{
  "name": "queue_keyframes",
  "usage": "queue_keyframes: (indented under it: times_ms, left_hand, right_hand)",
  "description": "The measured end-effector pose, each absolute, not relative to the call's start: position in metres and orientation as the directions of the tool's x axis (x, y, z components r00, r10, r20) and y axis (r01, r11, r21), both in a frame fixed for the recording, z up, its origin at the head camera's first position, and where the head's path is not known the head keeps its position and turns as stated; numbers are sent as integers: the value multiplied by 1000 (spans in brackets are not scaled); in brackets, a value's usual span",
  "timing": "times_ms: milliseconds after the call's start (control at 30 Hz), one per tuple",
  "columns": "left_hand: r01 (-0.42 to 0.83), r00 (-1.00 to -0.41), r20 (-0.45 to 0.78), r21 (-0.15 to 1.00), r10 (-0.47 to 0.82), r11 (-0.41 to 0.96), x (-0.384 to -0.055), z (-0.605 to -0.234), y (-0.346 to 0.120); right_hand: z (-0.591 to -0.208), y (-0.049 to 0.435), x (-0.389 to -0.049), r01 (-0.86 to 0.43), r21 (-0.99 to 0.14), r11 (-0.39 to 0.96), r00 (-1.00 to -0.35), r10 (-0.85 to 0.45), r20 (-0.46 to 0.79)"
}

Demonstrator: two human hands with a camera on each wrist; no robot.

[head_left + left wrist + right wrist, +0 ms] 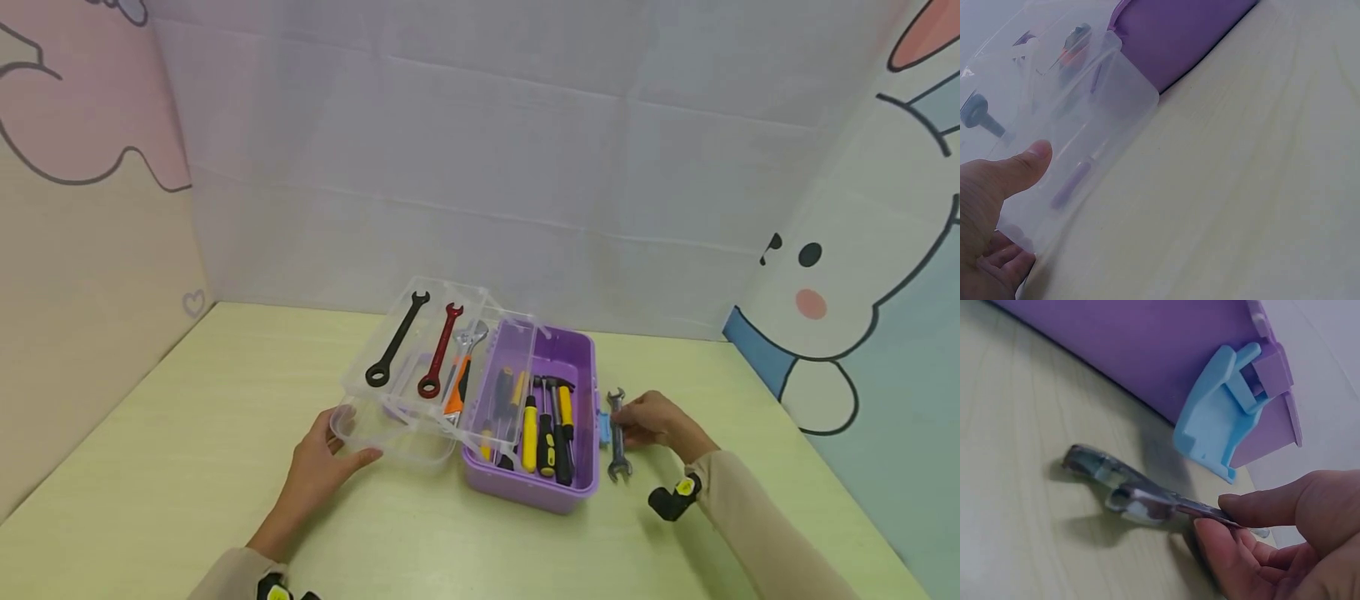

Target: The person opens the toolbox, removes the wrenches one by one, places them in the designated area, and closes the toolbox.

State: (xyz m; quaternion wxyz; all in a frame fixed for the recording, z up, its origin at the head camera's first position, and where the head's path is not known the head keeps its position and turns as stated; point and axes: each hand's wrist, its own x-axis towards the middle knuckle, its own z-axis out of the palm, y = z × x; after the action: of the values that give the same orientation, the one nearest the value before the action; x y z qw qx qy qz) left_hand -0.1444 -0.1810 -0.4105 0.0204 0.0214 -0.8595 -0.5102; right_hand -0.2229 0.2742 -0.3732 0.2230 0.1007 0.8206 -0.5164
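Editor: From the left, who holds what?

Reporter: A person's left hand (pixel 311 467) grips the end of a clear lid (pixel 420 450), thumb on one face and fingers curled behind its edge. A clear tray (pixel 420 342) sits above, bearing wrenches; right of it stands a purple toolbox (pixel 532 490). Just beyond its right wall, near the blue latch (pixel 604 428), a silver wrench (pixel 618 450) is pinched at the shaft between the thumb and fingers of the right hand (pixel 663 421).

Editor: The step in hand?

Reporter: Apparently handling the silver wrench while the lid is steadied. The next move would seem to call for a firm pinch, the wrench clear of the latch, and a quiet left hand.

Editor: The count?

Reporter: One black wrench (pixel 397 340), one red wrench (pixel 441 350) and at least one orange-handled wrench (pixel 465 375) at the tray; one toolbox, with one hammer (pixel 561 454) and three other handles in plain sight. More show through the plastic, too blurred to count. One latch, one silver wrench.
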Motion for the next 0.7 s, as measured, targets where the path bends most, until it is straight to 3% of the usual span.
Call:
queue_keyframes:
  times_ms: [700]
  left_hand:
    - [3, -999, 27, 877, -43, 480, -145, -411, -182]
  right_hand:
    - [-374, 274, -221, 352, -699, 623, -917, 79, -391]
